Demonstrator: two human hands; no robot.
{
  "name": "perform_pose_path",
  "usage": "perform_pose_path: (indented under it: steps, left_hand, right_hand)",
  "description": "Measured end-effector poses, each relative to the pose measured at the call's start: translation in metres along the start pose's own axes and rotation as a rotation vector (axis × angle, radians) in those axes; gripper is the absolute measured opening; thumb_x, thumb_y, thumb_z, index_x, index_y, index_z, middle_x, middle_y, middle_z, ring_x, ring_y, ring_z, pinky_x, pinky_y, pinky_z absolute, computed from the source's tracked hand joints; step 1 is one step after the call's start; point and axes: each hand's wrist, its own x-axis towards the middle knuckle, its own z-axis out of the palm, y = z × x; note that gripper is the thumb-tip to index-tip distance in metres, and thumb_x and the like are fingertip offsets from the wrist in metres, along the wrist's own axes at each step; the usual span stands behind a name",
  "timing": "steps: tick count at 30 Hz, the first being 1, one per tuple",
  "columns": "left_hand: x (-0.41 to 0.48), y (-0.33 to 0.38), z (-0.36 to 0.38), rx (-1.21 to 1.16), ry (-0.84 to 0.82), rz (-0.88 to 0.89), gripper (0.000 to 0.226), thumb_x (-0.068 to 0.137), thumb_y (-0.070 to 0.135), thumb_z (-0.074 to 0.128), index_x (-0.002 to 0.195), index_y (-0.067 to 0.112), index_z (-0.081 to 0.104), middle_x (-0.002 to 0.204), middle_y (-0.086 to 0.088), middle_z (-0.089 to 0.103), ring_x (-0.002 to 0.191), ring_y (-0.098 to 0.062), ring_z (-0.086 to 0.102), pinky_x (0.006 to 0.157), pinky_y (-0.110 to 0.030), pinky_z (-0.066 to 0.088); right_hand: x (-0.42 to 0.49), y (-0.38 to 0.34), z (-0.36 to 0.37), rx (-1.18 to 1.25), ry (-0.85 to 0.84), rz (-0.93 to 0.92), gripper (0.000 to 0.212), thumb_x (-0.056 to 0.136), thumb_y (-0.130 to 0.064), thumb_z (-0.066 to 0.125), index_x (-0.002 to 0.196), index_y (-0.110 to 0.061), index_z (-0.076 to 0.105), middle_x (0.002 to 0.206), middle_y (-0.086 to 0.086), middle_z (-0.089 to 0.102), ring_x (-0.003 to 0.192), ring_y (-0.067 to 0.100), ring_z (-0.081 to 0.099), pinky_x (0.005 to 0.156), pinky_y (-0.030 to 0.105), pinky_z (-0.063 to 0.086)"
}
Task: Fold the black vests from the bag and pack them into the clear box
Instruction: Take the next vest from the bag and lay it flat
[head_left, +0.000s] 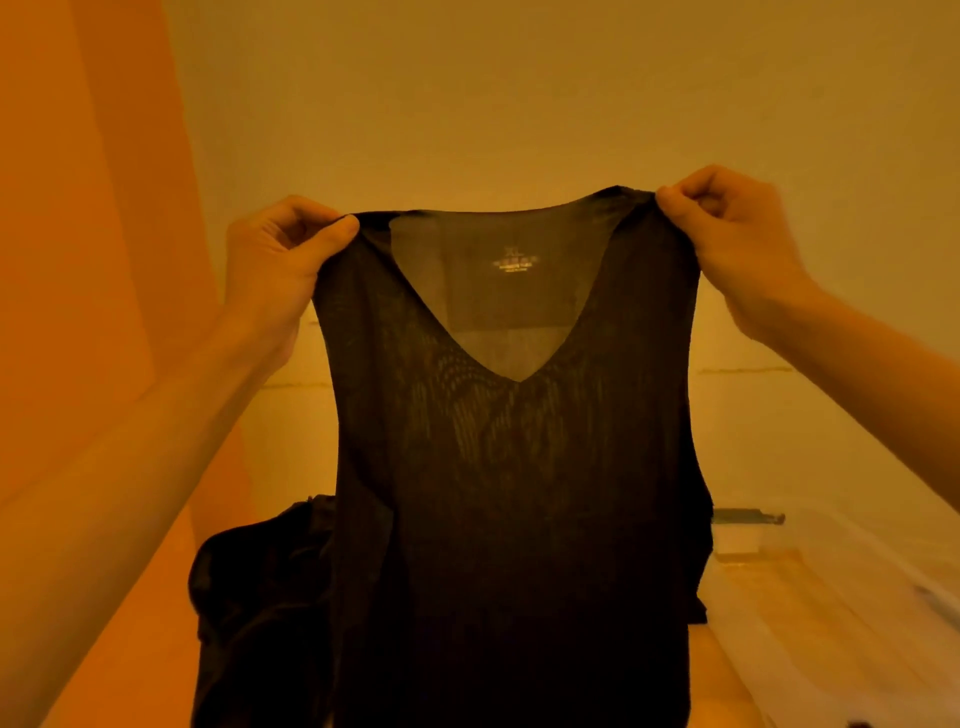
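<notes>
The step in hand is the shake-out before folding: one black vest (509, 467) is held up in the air, spread flat and facing the person, with its V-neck open and the printed label (514, 262) inside the back of the neck showing through.

The left hand (280, 254) pinches the vest's left shoulder strap between thumb and curled fingers. The right hand (727, 244) pinches the right shoulder strap the same way, a little higher, so the top edge slopes slightly. Both forearms reach forward and upward from the lower corners of the view, on either side of the vest, and the fabric hangs straight down from the two pinches against the plain wall (519, 78).

Below the vest and to its left lies a dark heap (260, 597); whether it is the bag or more vests I cannot tell. Below the vest and to its right sits the clear box (852, 540), and nothing packed shows in the part in view.

The next move likely calls for lowering the vest onto a flat spot, or bringing the two straps together to halve it lengthwise, while keeping the thin, sheer fabric taut enough not to bunch.
</notes>
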Motion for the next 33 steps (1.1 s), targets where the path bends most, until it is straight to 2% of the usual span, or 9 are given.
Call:
perform_pose_path:
  steps: [5,8,11,14,17,24,27,31,33]
  left_hand:
    - [-0.004,-0.112,0.019,0.231,-0.052,-0.193,0.008,0.094,0.021,0.073,0.088,0.026,0.072,0.084,0.008,0.069,0.08,-0.002,0.066,0.067,-0.014,0.051]
    - [-0.015,-0.203,0.034,0.373,-0.113,-0.323,0.003,0.096,0.023,0.071,0.095,0.021,0.073,0.087,0.005,0.067,0.082,-0.006,0.062,0.068,-0.017,0.049]
    - [-0.034,-0.299,0.05,0.503,-0.181,-0.446,0.011,0.096,0.023,0.07,0.101,0.014,0.072,0.089,0.003,0.064,0.081,-0.009,0.057,0.07,-0.021,0.044]
    - [-0.061,-0.387,0.065,0.587,-0.221,-0.538,0.013,0.096,0.021,0.071,0.101,0.009,0.072,0.094,-0.002,0.065,0.09,-0.017,0.059,0.071,-0.022,0.042]
    - [-0.093,-0.455,0.073,0.657,-0.236,-0.588,0.018,0.096,0.02,0.07,0.104,0.004,0.072,0.102,-0.008,0.068,0.098,-0.02,0.062,0.081,-0.027,0.044]
    - [-0.128,-0.536,0.08,0.72,-0.214,-0.507,0.015,0.097,0.019,0.069,0.1,0.004,0.071,0.096,-0.001,0.065,0.092,-0.01,0.057,0.079,-0.021,0.041]
    - [-0.126,-0.558,0.083,0.739,-0.169,-0.5,0.016,0.098,0.02,0.068,0.099,0.004,0.071,0.097,-0.003,0.066,0.091,-0.011,0.057,0.077,-0.021,0.042]
    - [-0.125,-0.572,0.088,0.766,-0.138,-0.448,0.017,0.097,0.022,0.068,0.098,0.005,0.072,0.095,-0.001,0.066,0.091,-0.01,0.058,0.078,-0.021,0.043]
    - [-0.129,-0.579,0.09,0.8,-0.2,-0.471,0.019,0.098,0.022,0.067,0.099,0.004,0.071,0.095,-0.001,0.065,0.091,-0.01,0.056,0.077,-0.02,0.041]
  right_hand:
    - [0.005,0.105,0.053,-0.132,-0.117,0.192,0.019,0.1,-0.034,0.061,0.097,-0.017,0.067,0.075,-0.008,0.062,0.065,-0.002,0.057,0.056,0.014,0.044]
    - [-0.005,0.193,0.087,-0.212,-0.184,0.352,0.018,0.101,-0.031,0.062,0.095,-0.015,0.066,0.079,-0.006,0.061,0.071,0.005,0.056,0.058,0.018,0.042]
    - [-0.027,0.285,0.117,-0.349,-0.285,0.472,0.02,0.1,-0.029,0.062,0.092,-0.012,0.068,0.08,-0.003,0.061,0.075,0.011,0.056,0.061,0.022,0.041]
    - [-0.055,0.369,0.141,-0.513,-0.372,0.541,0.021,0.1,-0.028,0.062,0.092,-0.009,0.067,0.088,0.005,0.063,0.086,0.019,0.058,0.072,0.033,0.044]
    - [-0.082,0.431,0.164,-0.617,-0.422,0.558,0.022,0.101,-0.028,0.06,0.092,-0.009,0.064,0.09,0.006,0.062,0.087,0.022,0.058,0.072,0.034,0.042]
    - [-0.102,0.506,0.198,-0.711,-0.42,0.574,0.026,0.103,-0.03,0.058,0.098,-0.006,0.066,0.088,0.007,0.061,0.081,0.02,0.057,0.07,0.033,0.042]
    - [-0.1,0.524,0.205,-0.719,-0.385,0.599,0.028,0.103,-0.03,0.058,0.1,-0.005,0.07,0.096,0.012,0.067,0.089,0.026,0.063,0.073,0.033,0.043]
    - [-0.104,0.534,0.213,-0.747,-0.347,0.593,0.031,0.103,-0.029,0.058,0.099,-0.001,0.07,0.098,0.018,0.069,0.093,0.033,0.065,0.08,0.041,0.052]
    - [-0.106,0.538,0.217,-0.767,-0.378,0.599,0.03,0.103,-0.029,0.058,0.099,-0.001,0.069,0.1,0.019,0.069,0.097,0.034,0.065,0.084,0.045,0.053]
